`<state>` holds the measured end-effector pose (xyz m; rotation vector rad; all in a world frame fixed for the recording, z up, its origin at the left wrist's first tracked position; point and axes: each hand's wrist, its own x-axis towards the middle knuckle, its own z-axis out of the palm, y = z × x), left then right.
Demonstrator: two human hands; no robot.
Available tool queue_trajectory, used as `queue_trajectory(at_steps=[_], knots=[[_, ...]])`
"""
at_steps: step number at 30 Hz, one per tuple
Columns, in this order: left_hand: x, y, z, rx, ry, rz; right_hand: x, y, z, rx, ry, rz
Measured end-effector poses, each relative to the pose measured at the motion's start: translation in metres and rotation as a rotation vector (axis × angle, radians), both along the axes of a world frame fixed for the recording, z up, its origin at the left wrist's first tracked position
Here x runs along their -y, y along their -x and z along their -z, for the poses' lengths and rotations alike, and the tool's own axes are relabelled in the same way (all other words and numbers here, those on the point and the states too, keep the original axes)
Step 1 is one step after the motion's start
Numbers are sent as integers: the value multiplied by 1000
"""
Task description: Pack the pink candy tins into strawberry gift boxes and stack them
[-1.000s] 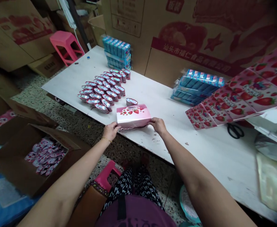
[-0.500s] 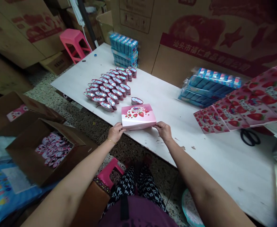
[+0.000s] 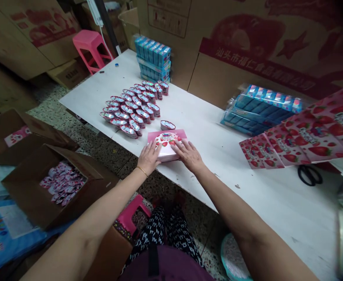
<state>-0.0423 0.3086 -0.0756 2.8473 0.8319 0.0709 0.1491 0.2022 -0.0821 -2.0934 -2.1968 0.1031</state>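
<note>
A pink strawberry-printed carton [image 3: 167, 146] lies on the white table [image 3: 218, 164], its front near the table's edge. My left hand [image 3: 149, 157] presses flat on its left side, and my right hand [image 3: 189, 155] lies over its right side with the fingers spread. Just beyond the carton stands a single foil-lined pink cup [image 3: 167, 125]. To its left, several matching cups [image 3: 130, 111] are set in tight rows, close to my left hand but not touching it. The carton's underside is hidden.
Flat strawberry-printed carton blanks [image 3: 306, 136] and black scissors [image 3: 310, 174] lie at the right. Stacks of blue packs [image 3: 153, 58] [image 3: 259, 105] stand along the back. An open cardboard box [image 3: 63, 183] of wrapped sweets sits on the floor at the left.
My hands have moved from gripping the carton's two ends to lying over its top. The carton now sits lower and flatter, and the view has shifted slightly.
</note>
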Motion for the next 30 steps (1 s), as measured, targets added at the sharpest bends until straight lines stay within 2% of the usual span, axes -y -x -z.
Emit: queue_trajectory(at_steps=[5, 8, 10, 14, 17, 22, 30], knots=[[10, 2, 22, -7, -17, -51, 11, 5, 29, -12, -11, 21], [16, 4, 29, -38, -5, -77, 17, 9, 39, -23, -19, 51], [15, 4, 28, -32, 29, -69, 17, 10, 38, -38, 0, 56], [6, 2, 25, 58, 81, -47, 8, 7, 22, -64, 49, 43], [-1, 1, 28, 92, 86, -52, -3, 5, 14, -35, 55, 44], [-6, 1, 35, 98, 103, -26, -12, 6, 14, -12, 127, 4], [-12, 1, 26, 72, 103, -21, -15, 3, 7, 9, 153, 20]])
